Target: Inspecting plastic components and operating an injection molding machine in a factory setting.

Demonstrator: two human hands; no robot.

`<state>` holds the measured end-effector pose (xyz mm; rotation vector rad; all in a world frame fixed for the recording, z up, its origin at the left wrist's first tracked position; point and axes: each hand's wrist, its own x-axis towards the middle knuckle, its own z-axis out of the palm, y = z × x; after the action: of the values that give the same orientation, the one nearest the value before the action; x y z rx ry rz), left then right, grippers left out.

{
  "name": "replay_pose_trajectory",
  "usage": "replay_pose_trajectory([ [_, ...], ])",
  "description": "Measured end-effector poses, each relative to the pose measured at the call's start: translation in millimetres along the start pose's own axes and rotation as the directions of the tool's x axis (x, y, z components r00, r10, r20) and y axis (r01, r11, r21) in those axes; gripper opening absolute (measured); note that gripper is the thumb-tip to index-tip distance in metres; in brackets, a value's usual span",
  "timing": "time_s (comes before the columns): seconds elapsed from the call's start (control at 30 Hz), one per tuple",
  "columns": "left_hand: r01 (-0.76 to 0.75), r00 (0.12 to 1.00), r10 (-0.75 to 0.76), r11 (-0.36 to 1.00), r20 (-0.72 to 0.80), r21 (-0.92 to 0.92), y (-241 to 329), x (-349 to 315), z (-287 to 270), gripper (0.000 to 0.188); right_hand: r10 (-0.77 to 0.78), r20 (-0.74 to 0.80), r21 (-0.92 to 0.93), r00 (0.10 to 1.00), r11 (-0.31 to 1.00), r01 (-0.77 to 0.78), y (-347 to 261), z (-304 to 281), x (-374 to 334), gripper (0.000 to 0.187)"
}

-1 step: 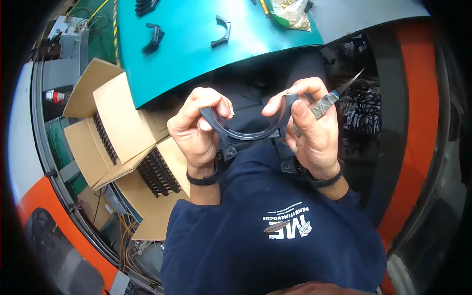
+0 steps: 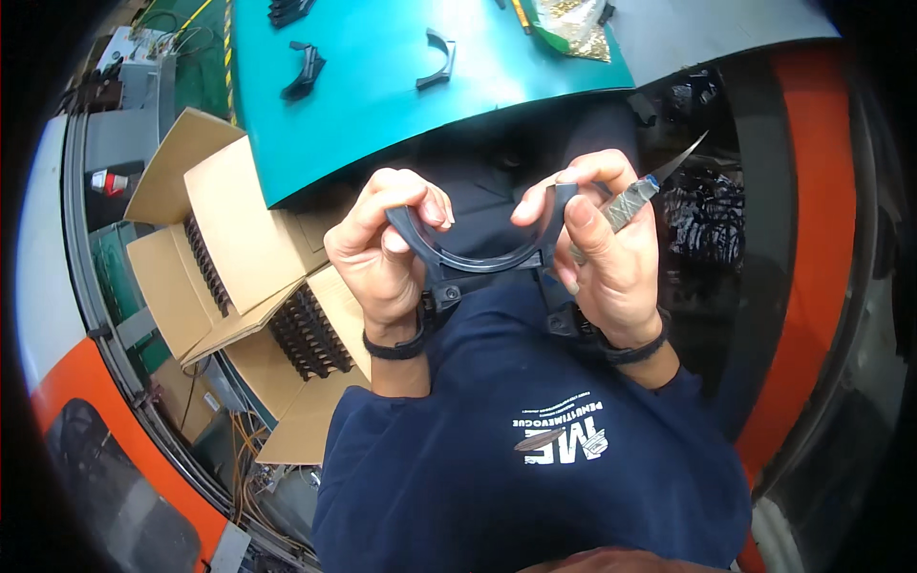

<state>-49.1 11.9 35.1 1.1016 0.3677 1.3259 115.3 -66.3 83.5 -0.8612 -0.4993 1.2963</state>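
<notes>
A black plastic half-ring part (image 2: 487,263) is held up in front of my chest, its open side facing the table. My left hand (image 2: 382,239) pinches its left end between thumb and fingers. At the other end, my right hand (image 2: 611,253) grips the part with thumb and fingertips. Tucked in that same right hand is a knife (image 2: 630,202) with a wrapped handle; its thin pointed blade sticks out up and to the right, away from the part.
On the green tabletop (image 2: 363,134) lie a curved black part (image 2: 437,59), another black part (image 2: 304,72) and a bag of small brass-coloured pieces (image 2: 578,29). Open cardboard boxes (image 2: 244,224) with rows of black parts stand at left. An orange machine frame (image 2: 817,191) rises at right.
The table and boxes appear shifted very slightly in the picture. Both hands keep the same hold on the half-ring part and the knife.
</notes>
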Motion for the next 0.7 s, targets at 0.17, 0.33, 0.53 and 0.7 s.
replay_pose_trajectory([
  [0.17,-0.024,1.000,0.024,0.999,-0.020,-0.031,10,1,-17,0.043,0.074,0.065,0.048,0.995,0.996,-0.078,11,11,8,0.024],
  [0.33,-0.067,0.998,0.066,0.996,-0.019,-0.057,9,-2,-31,0.038,0.073,0.076,0.020,0.994,0.997,-0.074,17,20,11,0.026],
  [0.53,0.075,0.989,-0.051,0.981,0.136,-0.179,-4,-6,-40,0.035,0.118,0.012,-0.066,0.993,0.991,-0.117,10,27,12,0.024],
  [0.7,0.350,0.920,-0.253,0.875,0.299,-0.335,-43,-17,-36,0.026,0.072,-0.053,-0.157,0.996,0.984,-0.080,2,38,15,0.021],
])
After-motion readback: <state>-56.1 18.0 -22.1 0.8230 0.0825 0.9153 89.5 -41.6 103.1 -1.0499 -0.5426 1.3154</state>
